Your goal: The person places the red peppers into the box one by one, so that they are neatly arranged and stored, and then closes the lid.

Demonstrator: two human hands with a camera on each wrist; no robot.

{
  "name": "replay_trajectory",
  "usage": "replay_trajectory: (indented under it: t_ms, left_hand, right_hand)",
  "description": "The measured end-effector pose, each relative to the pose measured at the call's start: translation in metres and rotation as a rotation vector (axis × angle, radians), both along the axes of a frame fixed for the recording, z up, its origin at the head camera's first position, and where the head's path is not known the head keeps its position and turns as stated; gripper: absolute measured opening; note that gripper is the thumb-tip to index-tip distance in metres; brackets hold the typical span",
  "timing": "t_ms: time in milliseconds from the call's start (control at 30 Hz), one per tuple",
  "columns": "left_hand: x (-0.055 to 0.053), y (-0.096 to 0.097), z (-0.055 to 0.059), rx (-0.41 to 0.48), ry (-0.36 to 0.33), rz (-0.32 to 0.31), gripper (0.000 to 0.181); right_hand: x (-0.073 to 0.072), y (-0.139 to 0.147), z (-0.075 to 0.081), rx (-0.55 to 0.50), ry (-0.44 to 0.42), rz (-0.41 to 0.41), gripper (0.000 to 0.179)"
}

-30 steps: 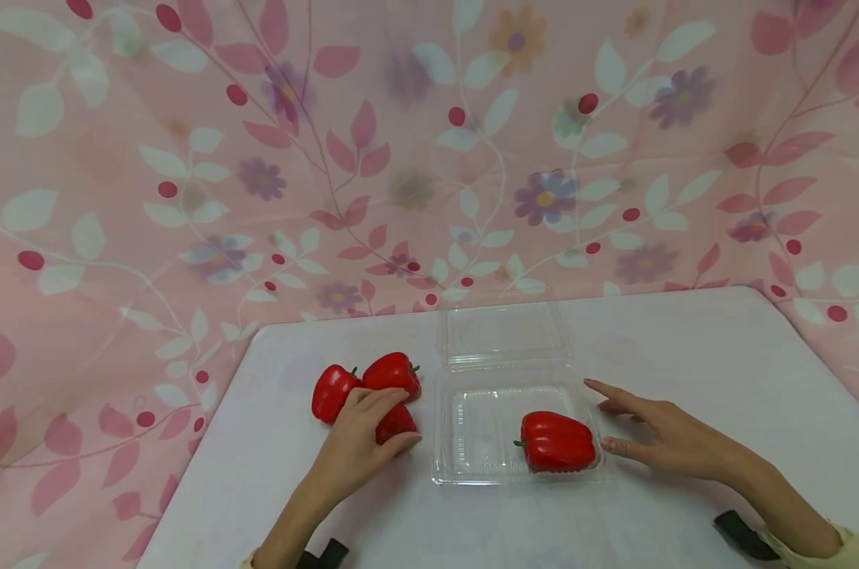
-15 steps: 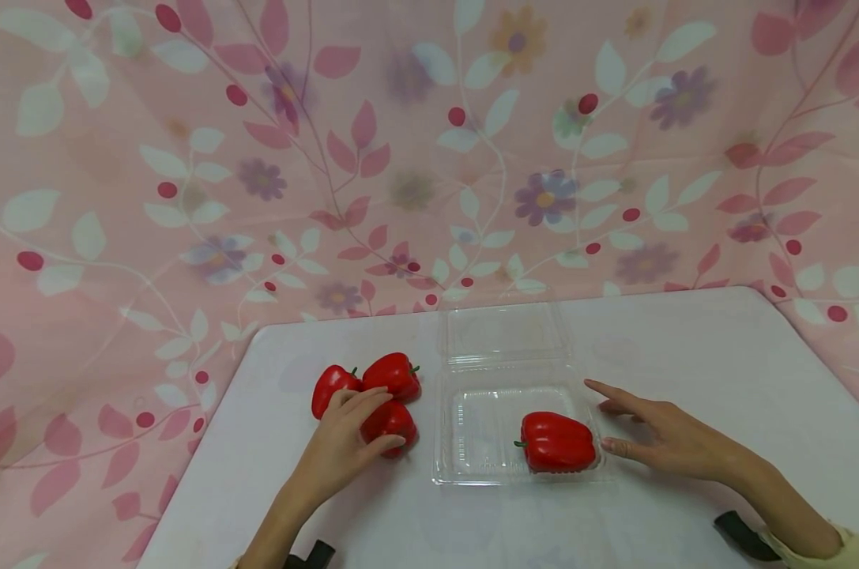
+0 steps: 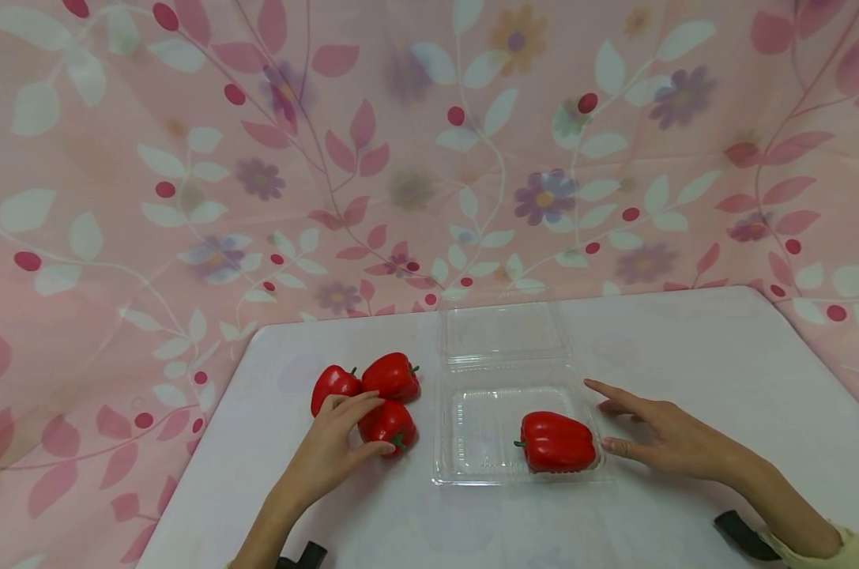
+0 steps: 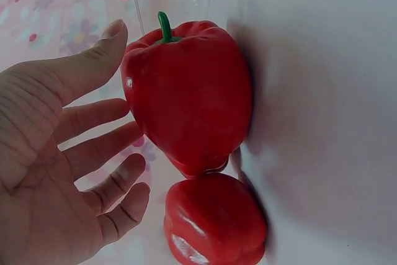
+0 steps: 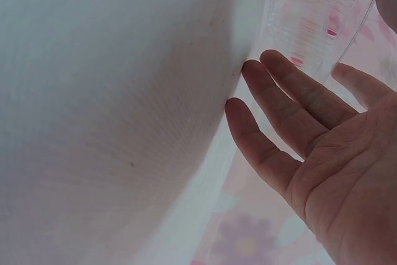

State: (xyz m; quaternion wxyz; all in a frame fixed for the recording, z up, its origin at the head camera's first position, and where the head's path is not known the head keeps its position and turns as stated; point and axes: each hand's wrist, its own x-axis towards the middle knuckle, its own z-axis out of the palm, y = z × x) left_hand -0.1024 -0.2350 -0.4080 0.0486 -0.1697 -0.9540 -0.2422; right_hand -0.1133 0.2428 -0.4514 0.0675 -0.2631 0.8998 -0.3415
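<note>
Three red bell peppers lie in a group on the left of the table: the nearest pepper [image 3: 386,427], one behind it [image 3: 392,376] and one at the left [image 3: 333,386]. My left hand [image 3: 327,442] hovers over the nearest pepper, fingers spread and relaxed, thumb by its green stem. In the left wrist view the hand [image 4: 68,134] stands beside this pepper [image 4: 189,97] without gripping it. A clear plastic clamshell box [image 3: 472,476] lies with its lid laid back, one bell pepper [image 3: 557,442] at its right side. My right hand [image 3: 664,438] rests open by the box's right edge.
The box's transparent lid [image 3: 503,332] reaches toward the far edge of the white table [image 3: 685,356]. Behind the table hangs a pink floral cloth [image 3: 415,190]. Dark straps [image 3: 745,536] sit at the wrists.
My left hand has drawn back toward the left and the near edge, leaving the nearest pepper more uncovered, its stem now visible. The right hand and the box have not moved.
</note>
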Motion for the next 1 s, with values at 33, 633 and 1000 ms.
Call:
replay_trajectory:
  t_ms: [33, 633, 1000]
  left_hand:
    - [0.0, -0.001, 0.0, 0.001, -0.002, 0.0, 0.066]
    - [-0.004, -0.012, -0.01, 0.074, -0.078, -0.006, 0.067]
    - [-0.004, -0.016, -0.012, 0.124, -0.118, -0.03, 0.069]
  right_hand:
    - [0.0, 0.0, 0.0, 0.001, 0.0, -0.001, 0.079]
    - [0.0, 0.001, -0.001, 0.006, -0.002, 0.0, 0.079]
    - [0.0, 0.0, -0.001, 0.009, 0.003, -0.002, 0.079]
